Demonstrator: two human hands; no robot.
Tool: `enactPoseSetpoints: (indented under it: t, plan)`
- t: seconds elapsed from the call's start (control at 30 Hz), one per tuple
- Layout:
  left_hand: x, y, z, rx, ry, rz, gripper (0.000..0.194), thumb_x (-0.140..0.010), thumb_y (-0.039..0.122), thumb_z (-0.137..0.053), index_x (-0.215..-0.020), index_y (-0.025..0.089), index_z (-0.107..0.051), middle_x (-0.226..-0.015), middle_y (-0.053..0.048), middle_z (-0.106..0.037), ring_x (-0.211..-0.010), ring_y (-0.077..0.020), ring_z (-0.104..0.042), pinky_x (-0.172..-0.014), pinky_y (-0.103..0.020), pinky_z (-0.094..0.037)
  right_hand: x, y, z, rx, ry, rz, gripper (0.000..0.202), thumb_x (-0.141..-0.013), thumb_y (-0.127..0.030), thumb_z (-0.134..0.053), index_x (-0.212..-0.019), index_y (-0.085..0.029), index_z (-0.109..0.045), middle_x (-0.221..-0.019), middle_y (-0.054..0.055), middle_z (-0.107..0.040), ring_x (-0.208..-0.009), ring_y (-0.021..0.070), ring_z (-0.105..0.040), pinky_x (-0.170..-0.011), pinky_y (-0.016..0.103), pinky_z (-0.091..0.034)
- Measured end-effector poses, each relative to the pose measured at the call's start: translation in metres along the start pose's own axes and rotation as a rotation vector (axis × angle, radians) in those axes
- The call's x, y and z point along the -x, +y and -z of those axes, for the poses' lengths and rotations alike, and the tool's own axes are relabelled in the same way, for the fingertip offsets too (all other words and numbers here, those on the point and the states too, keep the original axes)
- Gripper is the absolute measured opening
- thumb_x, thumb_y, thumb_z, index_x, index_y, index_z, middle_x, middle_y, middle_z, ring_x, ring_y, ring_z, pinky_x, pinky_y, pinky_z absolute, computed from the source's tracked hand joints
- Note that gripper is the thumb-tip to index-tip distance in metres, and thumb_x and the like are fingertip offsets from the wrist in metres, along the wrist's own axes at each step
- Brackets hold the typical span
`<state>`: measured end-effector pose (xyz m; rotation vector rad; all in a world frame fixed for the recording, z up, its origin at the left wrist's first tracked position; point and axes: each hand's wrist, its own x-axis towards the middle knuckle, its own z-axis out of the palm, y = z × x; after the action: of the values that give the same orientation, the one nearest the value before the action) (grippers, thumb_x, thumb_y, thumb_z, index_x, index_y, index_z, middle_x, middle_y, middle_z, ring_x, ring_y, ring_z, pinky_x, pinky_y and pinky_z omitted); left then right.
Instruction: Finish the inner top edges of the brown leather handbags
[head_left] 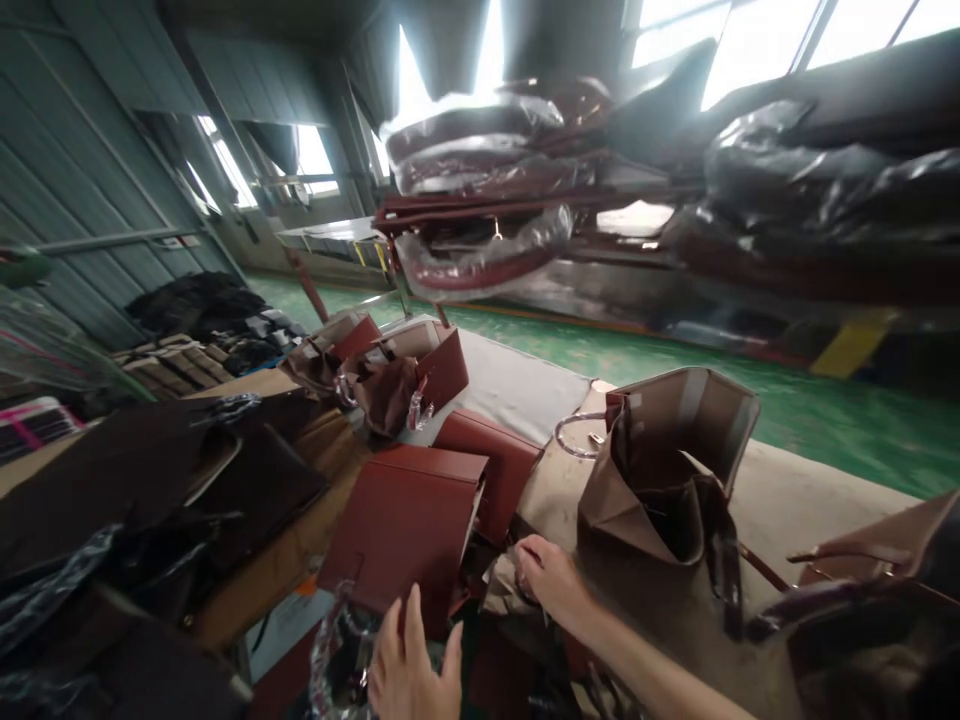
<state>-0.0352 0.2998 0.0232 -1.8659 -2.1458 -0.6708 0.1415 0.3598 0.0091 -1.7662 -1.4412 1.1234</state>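
Note:
My left hand (412, 665) is at the bottom centre, fingers spread, just below a reddish-brown leather handbag (409, 510). Beside that hand lies a plastic-wrapped bag handle (322, 640); I cannot tell whether they touch. My right hand (551, 580) has its fingers curled on crumpled taupe lining (506, 588), right of the handbag. Another reddish-brown bag (499, 475) lies partly under the first. To the right of my right hand, an open handbag (675, 470) stands with its taupe lining turned out.
Dark bags (112, 480) with plastic-wrapped handles are piled at left. Further back on the table (517, 385) stand more open bags (405, 375). A rack of plastic-wrapped bags (487, 190) is behind, over a green floor (810, 425). Another bag (862, 600) is at right.

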Motion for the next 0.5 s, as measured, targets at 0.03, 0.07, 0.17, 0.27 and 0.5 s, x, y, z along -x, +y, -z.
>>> enactPoseSetpoints:
  t: [0.03,0.07,0.17,0.27,0.5]
  plan:
    - [-0.005,0.002,-0.003,-0.062,-0.009,-0.015,0.048,-0.077,0.038,-0.046,-0.116,0.009,-0.047,-0.114,-0.020,-0.047,-0.099,-0.0348,-0.049,-0.076,-0.047,-0.044,-0.005,0.004,-0.004,-0.022,0.007,-0.011,0.023,-0.079,-0.023,-0.033,-0.076,-0.016,-0.055,-0.066,0.002,-0.057,-0.054,0.0106,-0.050,-0.047,0.019,-0.035]
    - [-0.010,0.002,-0.005,-0.103,-0.027,-0.035,0.050,-0.077,0.038,-0.046,-0.118,0.011,-0.045,-0.118,-0.020,-0.044,-0.103,-0.0360,-0.046,-0.078,-0.049,-0.042,-0.008,0.007,-0.008,-0.047,0.011,-0.020,0.023,-0.079,-0.023,-0.033,-0.078,-0.016,-0.055,-0.067,0.002,-0.058,-0.054,0.0104,-0.051,-0.046,0.019,-0.035]
    - [-0.017,-0.002,-0.014,-0.115,-0.078,-0.137,0.047,-0.078,0.035,-0.043,-0.120,0.013,-0.043,-0.121,-0.019,-0.042,-0.109,-0.0339,-0.042,-0.082,-0.048,-0.041,-0.014,0.015,-0.020,-0.130,0.009,-0.030,0.024,-0.079,-0.024,-0.033,-0.081,-0.016,-0.055,-0.071,0.002,-0.060,-0.054,0.0100,-0.053,-0.045,0.019,-0.038]
    - [-0.017,-0.016,-0.024,-0.045,-0.083,-0.247,0.049,-0.078,0.036,-0.043,-0.119,0.009,-0.044,-0.121,-0.019,-0.043,-0.111,-0.0319,-0.041,-0.086,-0.044,-0.042,-0.012,0.017,-0.029,-0.209,0.001,-0.007,0.023,-0.079,-0.022,-0.034,-0.079,-0.016,-0.056,-0.069,0.001,-0.059,-0.055,0.0091,-0.054,-0.047,0.017,-0.040]
    - [-0.028,-0.029,-0.022,0.179,-0.131,-0.141,0.054,-0.074,0.042,-0.043,-0.115,0.008,-0.048,-0.121,-0.017,-0.047,-0.111,-0.0264,-0.045,-0.092,-0.039,-0.040,-0.003,0.028,-0.044,-0.278,-0.050,0.062,0.021,-0.078,-0.018,-0.035,-0.078,-0.015,-0.055,-0.063,0.001,-0.060,-0.046,0.0084,-0.054,-0.042,0.017,-0.038]
